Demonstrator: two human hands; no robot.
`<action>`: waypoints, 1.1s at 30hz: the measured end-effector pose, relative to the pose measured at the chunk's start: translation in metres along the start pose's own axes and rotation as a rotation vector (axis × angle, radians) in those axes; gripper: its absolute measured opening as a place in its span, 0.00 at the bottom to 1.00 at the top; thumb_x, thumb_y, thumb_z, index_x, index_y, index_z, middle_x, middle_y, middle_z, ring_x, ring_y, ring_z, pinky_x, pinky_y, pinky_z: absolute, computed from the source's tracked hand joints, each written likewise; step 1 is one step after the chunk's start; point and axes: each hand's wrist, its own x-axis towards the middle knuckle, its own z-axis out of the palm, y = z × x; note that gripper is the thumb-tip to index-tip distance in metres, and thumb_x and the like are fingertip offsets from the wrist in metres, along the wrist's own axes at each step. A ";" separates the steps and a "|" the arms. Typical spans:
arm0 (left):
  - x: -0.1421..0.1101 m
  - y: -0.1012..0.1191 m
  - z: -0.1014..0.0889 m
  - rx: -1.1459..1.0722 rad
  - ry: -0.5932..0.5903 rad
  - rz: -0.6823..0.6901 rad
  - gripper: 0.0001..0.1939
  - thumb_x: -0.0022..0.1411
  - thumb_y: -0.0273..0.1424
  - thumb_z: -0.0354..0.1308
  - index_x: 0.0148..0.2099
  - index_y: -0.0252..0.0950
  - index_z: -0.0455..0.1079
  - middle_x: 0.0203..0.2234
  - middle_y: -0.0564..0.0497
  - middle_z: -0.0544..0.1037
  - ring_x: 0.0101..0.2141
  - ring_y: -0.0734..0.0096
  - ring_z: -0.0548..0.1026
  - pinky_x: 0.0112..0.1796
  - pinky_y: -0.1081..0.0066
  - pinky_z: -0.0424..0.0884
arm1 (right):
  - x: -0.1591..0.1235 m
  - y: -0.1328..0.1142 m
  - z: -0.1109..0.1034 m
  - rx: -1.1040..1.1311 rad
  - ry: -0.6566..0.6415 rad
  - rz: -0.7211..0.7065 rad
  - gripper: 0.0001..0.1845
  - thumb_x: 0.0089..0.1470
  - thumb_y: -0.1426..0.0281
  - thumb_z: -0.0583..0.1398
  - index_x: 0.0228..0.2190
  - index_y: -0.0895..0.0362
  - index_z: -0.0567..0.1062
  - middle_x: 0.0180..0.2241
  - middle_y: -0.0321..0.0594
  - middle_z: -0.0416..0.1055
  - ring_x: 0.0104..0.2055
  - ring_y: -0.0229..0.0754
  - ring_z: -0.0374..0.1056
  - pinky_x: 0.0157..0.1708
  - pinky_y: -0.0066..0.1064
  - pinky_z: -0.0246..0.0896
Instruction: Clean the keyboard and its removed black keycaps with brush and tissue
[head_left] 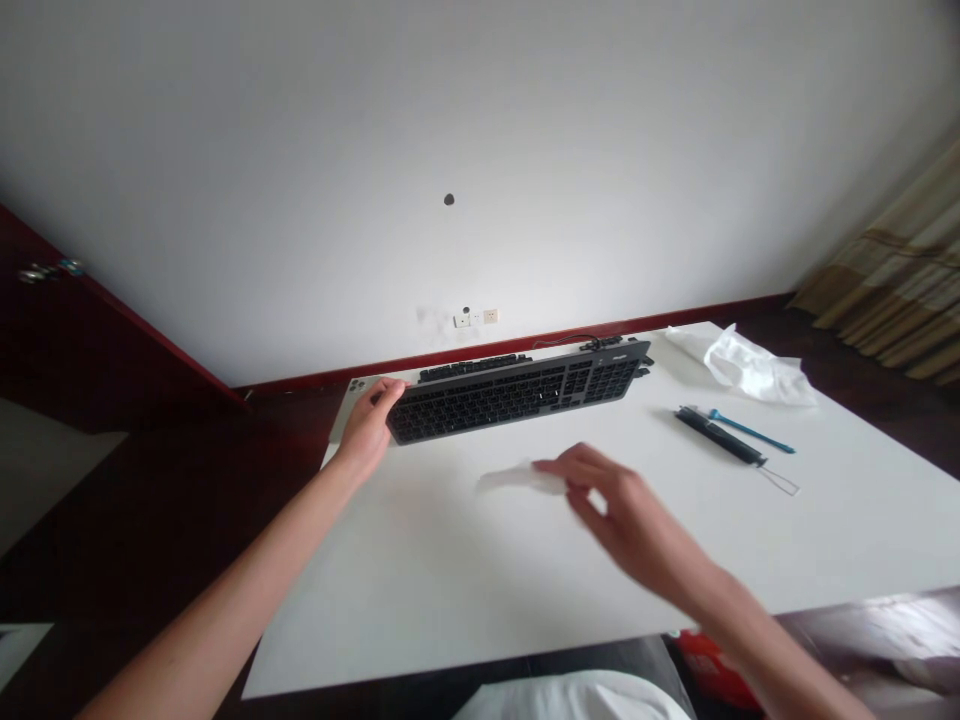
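Observation:
My left hand (369, 428) grips the left end of a dark grey computer keyboard (517, 395), which lies at the far side of the white table (390, 600). A row of black keys (472, 368) shows behind its upper edge. My right hand (611, 510), blurred by motion, pinches a piece of white tissue (521, 478) over the middle of the table. Nearest that hand on the right lie a black cylindrical tool (720, 436), a blue-handled tool (750, 432) and a thin wire loop (780, 482).
A crumpled white plastic sheet (750, 368) lies at the table's far right corner. A black cable (577, 342) runs behind the keyboard, and a pale phone (355, 388) lies under my left hand's side. A red object (712, 665) sits below the near edge.

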 end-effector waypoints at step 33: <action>-0.006 0.001 -0.001 0.045 -0.015 0.045 0.17 0.57 0.46 0.72 0.33 0.39 0.75 0.34 0.51 0.76 0.37 0.66 0.72 0.39 0.69 0.67 | 0.091 -0.009 0.074 -0.802 -0.331 0.131 0.19 0.67 0.79 0.51 0.53 0.67 0.76 0.45 0.59 0.78 0.43 0.52 0.78 0.39 0.38 0.73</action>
